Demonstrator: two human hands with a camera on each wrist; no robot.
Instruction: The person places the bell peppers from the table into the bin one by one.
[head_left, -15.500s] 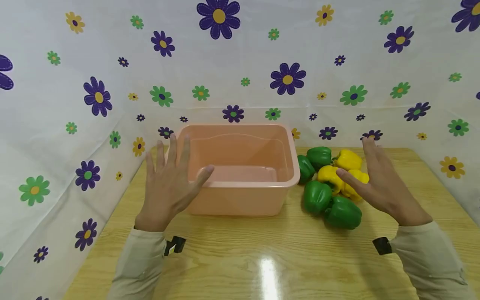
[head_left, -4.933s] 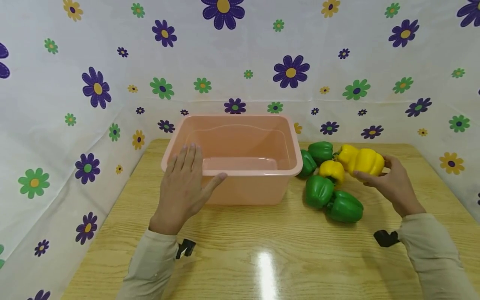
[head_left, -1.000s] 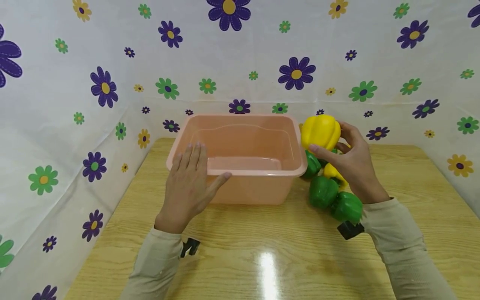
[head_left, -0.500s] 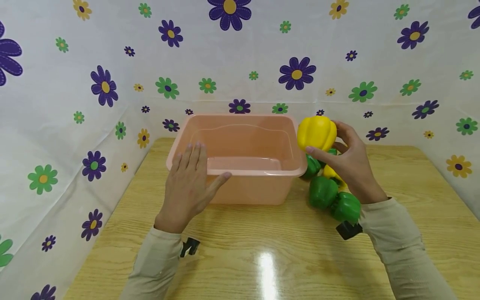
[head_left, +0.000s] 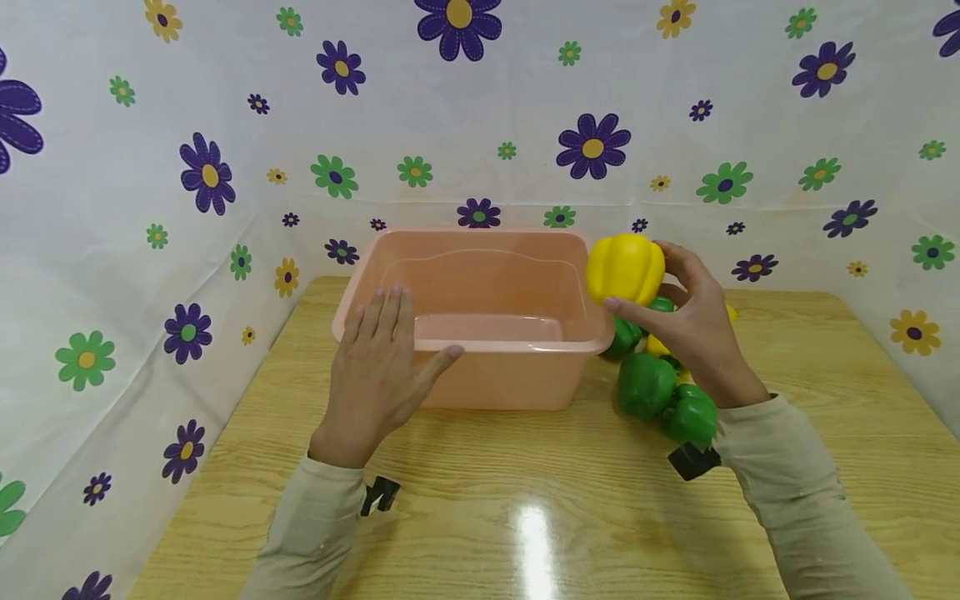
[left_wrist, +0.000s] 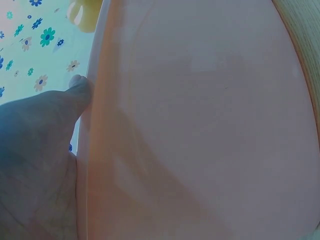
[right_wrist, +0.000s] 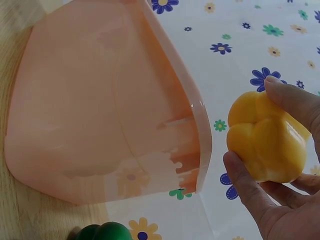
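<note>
A person in long beige sleeves [head_left: 795, 492] works at a wood-grain counter [head_left: 465, 517], both arms reaching forward. In the middle, toward the back, sits a peach-coloured plastic tub [head_left: 510, 379], rectangular with rounded corners.

The right hand [head_left: 686, 321] grips a yellow pepper [head_left: 625, 268] between thumb and fingers, holding it in the air near the tub's right rim. From the right wrist, the pepper shows just outside that rim, apart from it.

The left hand [head_left: 372, 379] is flat, fingers straight and together, thumb spread to the side, at the near left part of the tub; the left wrist view shows the thumb touching the rim.

Right of the tub, green peppers [head_left: 647, 385] lie clustered on the counter, with more yellow peppers [head_left: 657, 347] among them, partly hidden by the right hand. A black strap piece [head_left: 693, 461] shows at each wrist. Behind everything hangs a white cloth [head_left: 450, 108] printed with purple, green and yellow flowers.
</note>
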